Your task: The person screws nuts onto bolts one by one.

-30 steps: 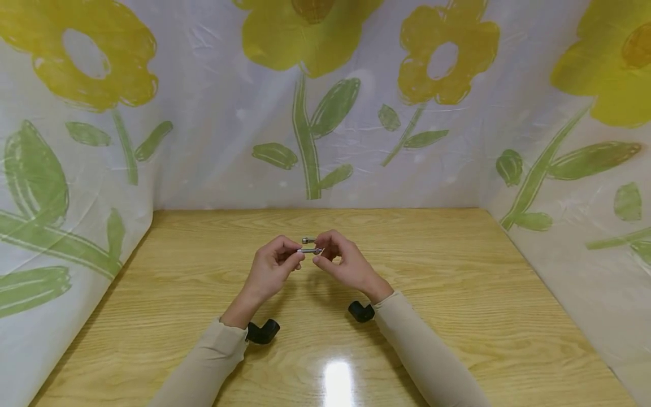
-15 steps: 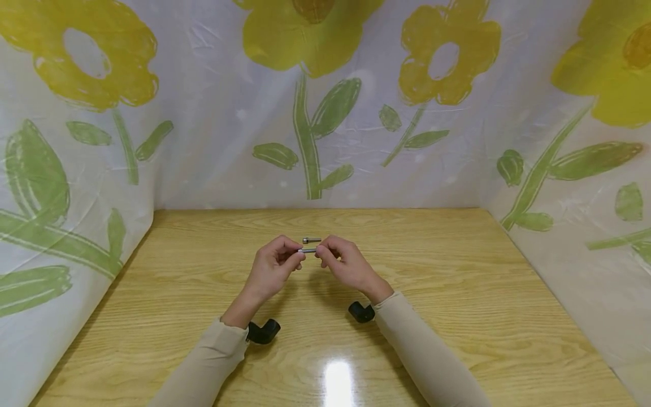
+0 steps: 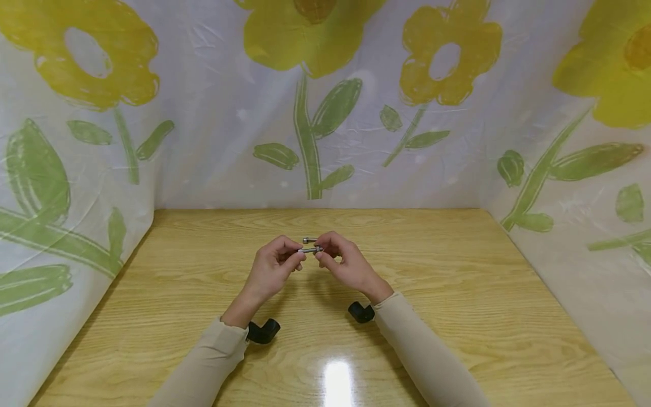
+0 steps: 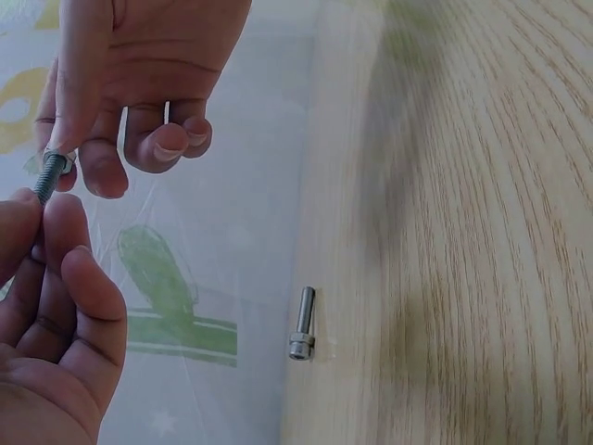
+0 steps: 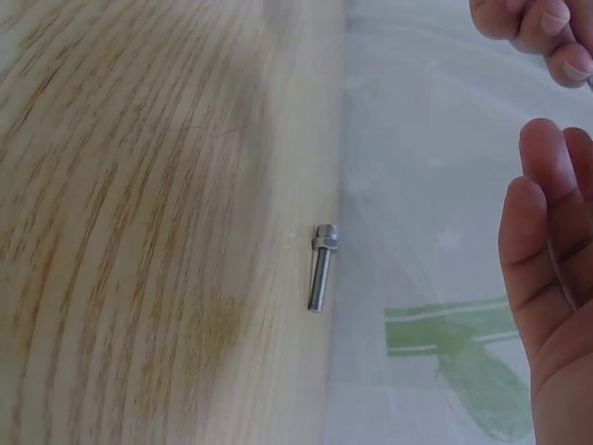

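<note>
While the right hand point(image 3: 347, 261) partly hides it, another bolt point(image 3: 307, 240) lies beyond.

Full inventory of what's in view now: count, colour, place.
Held bolt: 1, silver, between the two hands
Nut: 1, silver, on the held bolt, by the right hand's fingertips
Loose bolt: 1, silver, lying on the table beyond the hands, with what looks like a nut near its head
Table: 1, yellowish wood grain, under everything
Cloth: white, printed with yellow flowers and green leaves, behind and at both sides of the table
Glare patch: 1, white, near side of the table
Wrist pieces: 2, black, one at each wrist
Sleeves: 2, beige, on both forearms
Left hand: 1, bare, pinching the held bolt
Right hand: 1, bare, at the nut
</note>
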The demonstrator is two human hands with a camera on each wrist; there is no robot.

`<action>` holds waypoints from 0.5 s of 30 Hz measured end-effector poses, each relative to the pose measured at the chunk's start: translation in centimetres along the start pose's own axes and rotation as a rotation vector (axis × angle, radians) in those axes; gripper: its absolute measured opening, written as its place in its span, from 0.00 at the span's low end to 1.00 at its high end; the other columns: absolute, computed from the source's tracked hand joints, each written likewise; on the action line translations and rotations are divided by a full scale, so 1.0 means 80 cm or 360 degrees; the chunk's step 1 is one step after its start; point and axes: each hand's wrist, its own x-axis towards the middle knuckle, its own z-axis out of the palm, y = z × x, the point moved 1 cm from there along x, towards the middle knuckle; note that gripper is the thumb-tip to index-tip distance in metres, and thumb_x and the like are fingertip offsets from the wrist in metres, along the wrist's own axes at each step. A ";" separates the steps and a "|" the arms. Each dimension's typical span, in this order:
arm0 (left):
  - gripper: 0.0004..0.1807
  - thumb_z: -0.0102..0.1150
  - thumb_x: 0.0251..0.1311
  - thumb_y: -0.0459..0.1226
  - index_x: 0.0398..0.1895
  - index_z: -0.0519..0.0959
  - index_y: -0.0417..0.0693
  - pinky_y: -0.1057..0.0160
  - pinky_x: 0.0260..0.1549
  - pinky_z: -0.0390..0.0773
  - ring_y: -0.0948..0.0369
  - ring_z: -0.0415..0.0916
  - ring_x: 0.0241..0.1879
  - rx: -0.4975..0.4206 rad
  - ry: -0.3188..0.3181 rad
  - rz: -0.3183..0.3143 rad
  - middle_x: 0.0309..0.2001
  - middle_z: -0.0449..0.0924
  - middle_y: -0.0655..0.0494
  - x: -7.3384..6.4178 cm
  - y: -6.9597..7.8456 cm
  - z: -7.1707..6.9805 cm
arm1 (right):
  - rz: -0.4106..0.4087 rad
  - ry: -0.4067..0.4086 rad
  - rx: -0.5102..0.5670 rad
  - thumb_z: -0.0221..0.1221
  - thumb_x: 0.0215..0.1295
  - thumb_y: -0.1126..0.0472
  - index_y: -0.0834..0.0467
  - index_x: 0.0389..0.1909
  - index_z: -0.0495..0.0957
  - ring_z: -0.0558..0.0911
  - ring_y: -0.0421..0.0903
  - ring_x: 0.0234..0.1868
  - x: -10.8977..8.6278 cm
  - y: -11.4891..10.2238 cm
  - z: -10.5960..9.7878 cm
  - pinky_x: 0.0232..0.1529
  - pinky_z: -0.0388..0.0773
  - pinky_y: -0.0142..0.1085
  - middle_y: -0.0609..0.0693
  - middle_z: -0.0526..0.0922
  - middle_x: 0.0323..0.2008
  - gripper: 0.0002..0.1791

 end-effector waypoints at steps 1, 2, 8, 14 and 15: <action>0.05 0.55 0.64 0.26 0.41 0.77 0.33 0.58 0.31 0.80 0.40 0.78 0.30 -0.0001 -0.0002 0.0001 0.34 0.81 0.42 0.000 0.001 0.000 | 0.0009 -0.0003 -0.0013 0.52 0.73 0.56 0.55 0.46 0.74 0.80 0.53 0.32 0.000 0.000 0.000 0.33 0.76 0.40 0.48 0.79 0.36 0.09; 0.05 0.56 0.63 0.26 0.42 0.77 0.33 0.58 0.31 0.81 0.40 0.78 0.30 -0.0002 -0.0005 -0.0001 0.34 0.82 0.42 0.000 0.001 0.000 | 0.0021 -0.0002 -0.0031 0.50 0.74 0.55 0.55 0.44 0.75 0.80 0.54 0.32 0.000 0.000 0.000 0.32 0.76 0.39 0.48 0.78 0.35 0.09; 0.07 0.56 0.63 0.25 0.42 0.76 0.30 0.60 0.31 0.80 0.40 0.78 0.31 -0.0005 -0.0017 -0.0018 0.34 0.82 0.41 0.000 0.004 0.001 | 0.0097 -0.0002 -0.0105 0.45 0.75 0.49 0.50 0.35 0.78 0.80 0.49 0.32 0.000 0.001 -0.002 0.29 0.74 0.39 0.43 0.77 0.32 0.15; 0.06 0.55 0.63 0.25 0.42 0.76 0.32 0.57 0.32 0.81 0.39 0.78 0.31 -0.0008 -0.0013 -0.0013 0.34 0.82 0.41 0.000 0.002 0.000 | 0.0142 -0.0013 -0.0047 0.52 0.71 0.48 0.52 0.46 0.76 0.79 0.46 0.33 0.000 0.001 -0.001 0.31 0.75 0.44 0.44 0.78 0.37 0.13; 0.06 0.55 0.63 0.25 0.42 0.76 0.32 0.60 0.31 0.80 0.39 0.78 0.31 -0.0010 -0.0010 -0.0011 0.34 0.82 0.41 0.001 0.002 0.000 | 0.0138 -0.0014 -0.0035 0.54 0.70 0.49 0.52 0.48 0.75 0.79 0.46 0.33 0.000 0.001 -0.001 0.31 0.75 0.45 0.44 0.78 0.39 0.13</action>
